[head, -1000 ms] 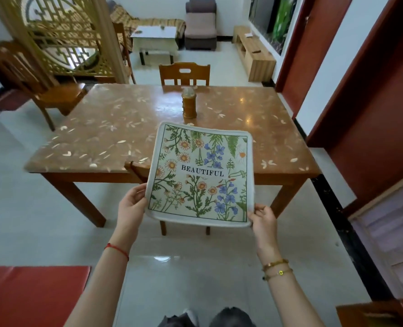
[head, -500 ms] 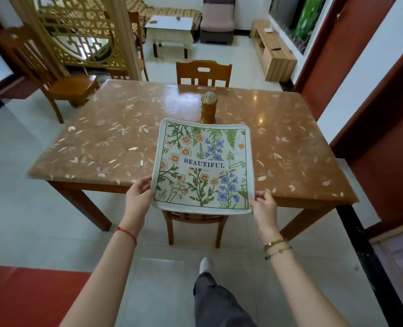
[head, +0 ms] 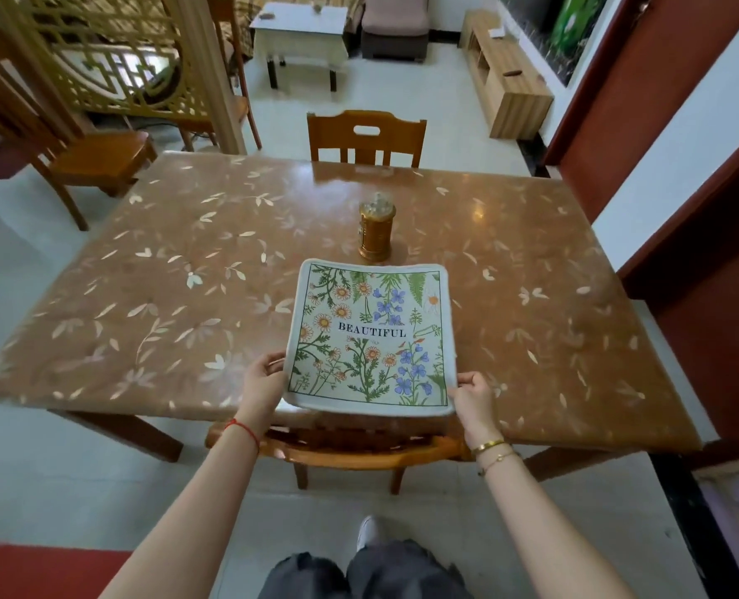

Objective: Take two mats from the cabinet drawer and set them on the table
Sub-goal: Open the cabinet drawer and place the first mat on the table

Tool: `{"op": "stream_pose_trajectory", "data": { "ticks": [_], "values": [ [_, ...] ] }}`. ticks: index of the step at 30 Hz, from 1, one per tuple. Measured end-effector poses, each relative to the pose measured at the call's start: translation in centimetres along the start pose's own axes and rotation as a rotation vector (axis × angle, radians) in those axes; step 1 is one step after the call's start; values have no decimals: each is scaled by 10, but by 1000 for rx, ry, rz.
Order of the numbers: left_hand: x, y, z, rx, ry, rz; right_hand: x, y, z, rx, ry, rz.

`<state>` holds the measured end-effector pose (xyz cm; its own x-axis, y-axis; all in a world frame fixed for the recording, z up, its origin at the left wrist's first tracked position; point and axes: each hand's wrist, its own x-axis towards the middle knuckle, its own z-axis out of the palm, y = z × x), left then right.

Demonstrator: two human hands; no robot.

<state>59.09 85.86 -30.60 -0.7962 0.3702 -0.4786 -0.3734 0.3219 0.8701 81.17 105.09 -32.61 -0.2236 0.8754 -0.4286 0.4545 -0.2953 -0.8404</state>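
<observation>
A large rectangular wooden table under a glossy brown cover printed with pale leaves fills the room's middle, with a wooden chair tucked in at its near side. A person holds a square cloth mat, white-bordered, printed with flowers and the word "BEAUTIFUL", low over the table's near-middle edge. The left hand curls round the mat's near-left edge, while the right hand pinches its near-right corner, thumb on top. A small golden cylindrical canister stands just beyond the mat's far edge.
</observation>
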Motion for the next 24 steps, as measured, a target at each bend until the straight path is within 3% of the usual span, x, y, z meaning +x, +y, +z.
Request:
{"op": "stream_pose_trajectory", "data": {
  "ticks": [17,24],
  "values": [
    [89,-20,15,100,3,-265,79,14,56,-140,-12,208],
    [84,-34,10,281,-73,-210,78,21,57,-177,-24,254]
  ]
}}
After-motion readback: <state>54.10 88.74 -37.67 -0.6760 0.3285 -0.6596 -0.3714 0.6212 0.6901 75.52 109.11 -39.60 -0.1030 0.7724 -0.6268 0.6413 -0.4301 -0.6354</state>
